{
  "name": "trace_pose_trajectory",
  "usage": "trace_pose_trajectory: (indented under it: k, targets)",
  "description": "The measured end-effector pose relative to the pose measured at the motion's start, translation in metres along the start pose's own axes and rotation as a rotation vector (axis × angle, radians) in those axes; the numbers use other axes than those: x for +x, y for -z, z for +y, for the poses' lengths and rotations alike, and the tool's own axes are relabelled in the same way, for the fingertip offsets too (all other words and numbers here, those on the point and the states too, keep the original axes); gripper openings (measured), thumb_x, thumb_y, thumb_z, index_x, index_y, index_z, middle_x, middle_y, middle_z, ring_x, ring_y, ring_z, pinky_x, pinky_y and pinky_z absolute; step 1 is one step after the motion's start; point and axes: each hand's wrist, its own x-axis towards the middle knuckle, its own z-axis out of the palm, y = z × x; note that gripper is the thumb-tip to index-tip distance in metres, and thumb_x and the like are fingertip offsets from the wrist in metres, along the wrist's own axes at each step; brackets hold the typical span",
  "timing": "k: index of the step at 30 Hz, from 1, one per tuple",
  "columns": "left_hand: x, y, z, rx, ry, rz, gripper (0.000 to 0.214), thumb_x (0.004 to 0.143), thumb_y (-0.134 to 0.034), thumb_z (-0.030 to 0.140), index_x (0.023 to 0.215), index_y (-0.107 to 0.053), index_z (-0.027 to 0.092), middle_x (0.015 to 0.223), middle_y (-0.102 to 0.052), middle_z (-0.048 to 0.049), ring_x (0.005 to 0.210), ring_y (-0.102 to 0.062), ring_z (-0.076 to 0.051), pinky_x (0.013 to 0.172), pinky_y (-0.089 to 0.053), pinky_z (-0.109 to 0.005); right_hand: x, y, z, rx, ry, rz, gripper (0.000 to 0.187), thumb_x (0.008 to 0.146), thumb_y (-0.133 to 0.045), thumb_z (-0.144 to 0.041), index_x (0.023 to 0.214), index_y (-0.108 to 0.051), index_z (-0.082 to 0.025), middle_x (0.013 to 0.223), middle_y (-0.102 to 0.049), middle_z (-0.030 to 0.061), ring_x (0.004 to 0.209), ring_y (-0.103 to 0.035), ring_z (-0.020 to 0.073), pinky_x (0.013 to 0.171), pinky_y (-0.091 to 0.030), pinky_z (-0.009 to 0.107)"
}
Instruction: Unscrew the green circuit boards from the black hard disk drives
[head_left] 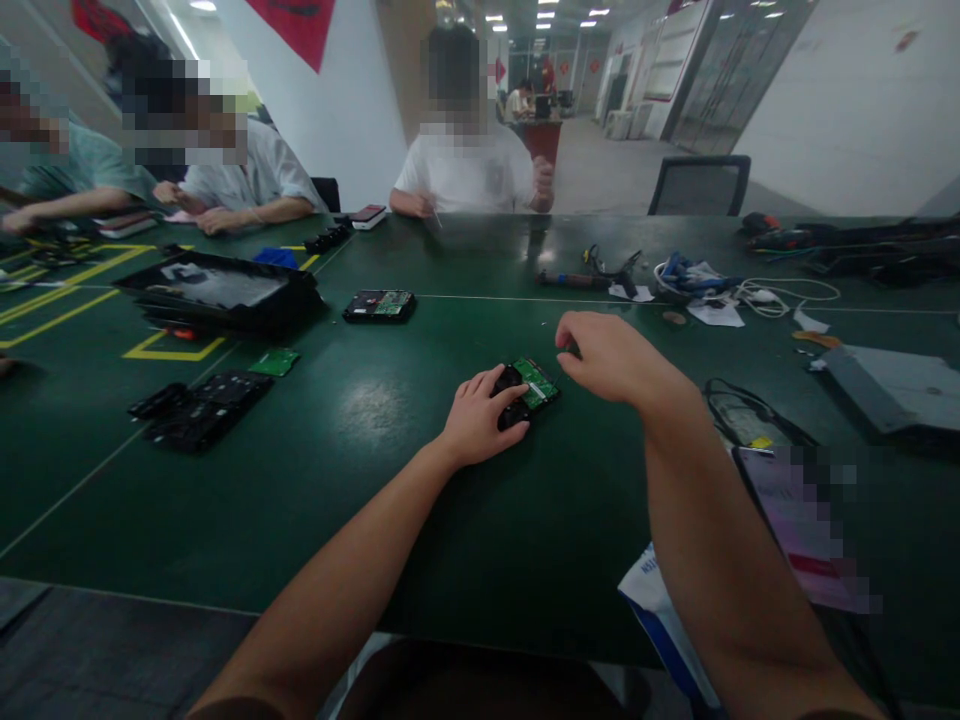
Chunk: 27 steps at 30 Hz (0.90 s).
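A black hard drive [537,384] with a green circuit board facing up lies on the dark green table. My left hand [478,415] rests across its left side, fingers and thumb gripping the casing. Just right of the drive, my right hand [613,356] is raised above the table with its fingers curled toward the thumb; whatever it holds, if anything, is hidden. Another hard drive [379,305] lies farther back, board up. To the left are a loose green circuit board [275,362] and black drive casings [214,408].
A black tray [217,290] stands back left. Toward the right are an electric screwdriver [574,280], tangled cables [697,280], a grey metal box [892,390] and a pink-screened device [802,530]. Several people sit across the table, one person [472,170] directly opposite.
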Motion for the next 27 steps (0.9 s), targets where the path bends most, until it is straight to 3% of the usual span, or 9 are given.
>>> trace_pose_trajectory:
  k: [3,10,16,20,23,27]
  targets:
    - [0.0,0.0,0.0,-0.003,0.006,-0.005,0.062,0.09,-0.069,0.052,0.148,-0.058,0.033,0.168,-0.033,-0.0104,0.152,-0.034,-0.038,0.118,-0.034,-0.058,0.001,-0.002,0.007,0.001,-0.035,0.022,0.012,0.092,-0.062,-0.028,0.099,-0.065,-0.019,0.101,-0.073,0.0114,0.095,-0.067,0.0286,0.081,-0.048,0.039]
    - [0.0,0.0,-0.001,-0.003,0.011,-0.013,0.061,0.091,-0.068,0.053,0.148,-0.057,0.034,0.168,-0.032,-0.0106,0.152,-0.033,-0.038,0.118,-0.033,-0.059,0.0,-0.001,0.019,0.076,0.083,-0.011,0.009,0.084,-0.072,-0.019,0.092,-0.067,-0.02,0.098,-0.074,0.0061,0.091,-0.068,0.0236,0.079,-0.046,0.033]
    - [0.0,-0.001,-0.002,-0.01,0.011,-0.012,0.061,0.091,-0.067,0.054,0.148,-0.057,0.034,0.169,-0.031,-0.0095,0.153,-0.032,-0.038,0.119,-0.032,-0.06,-0.002,0.001,0.013,0.019,-0.046,-0.011,0.017,0.091,-0.07,-0.037,0.093,-0.068,-0.02,0.093,-0.073,0.0081,0.09,-0.068,0.0268,0.079,-0.047,0.037]
    - [0.0,-0.002,-0.002,-0.018,0.016,-0.013,0.062,0.09,-0.069,0.053,0.148,-0.057,0.035,0.169,-0.032,-0.0079,0.153,-0.032,-0.038,0.119,-0.032,-0.06,-0.004,0.002,0.012,0.067,0.04,-0.022,0.02,0.083,-0.071,-0.021,0.102,-0.066,-0.018,0.112,-0.071,0.0109,0.099,-0.066,0.0246,0.083,-0.049,0.034]
    - [0.0,-0.002,-0.002,-0.02,0.016,-0.013,0.063,0.089,-0.07,0.052,0.148,-0.056,0.036,0.169,-0.032,-0.0076,0.153,-0.032,-0.038,0.119,-0.031,-0.06,-0.004,0.002,0.011,0.07,0.073,-0.018,0.014,0.086,-0.067,-0.019,0.099,-0.066,-0.019,0.106,-0.072,0.0089,0.097,-0.066,0.0238,0.084,-0.048,0.034]
    - [0.0,-0.001,-0.002,-0.019,0.019,-0.022,0.062,0.09,-0.068,0.053,0.148,-0.057,0.034,0.169,-0.031,-0.0086,0.152,-0.032,-0.039,0.119,-0.031,-0.06,-0.001,0.0,0.008,0.016,-0.038,-0.017,0.011,0.09,-0.064,-0.029,0.094,-0.066,-0.019,0.097,-0.072,0.0097,0.093,-0.067,0.0273,0.082,-0.048,0.038]
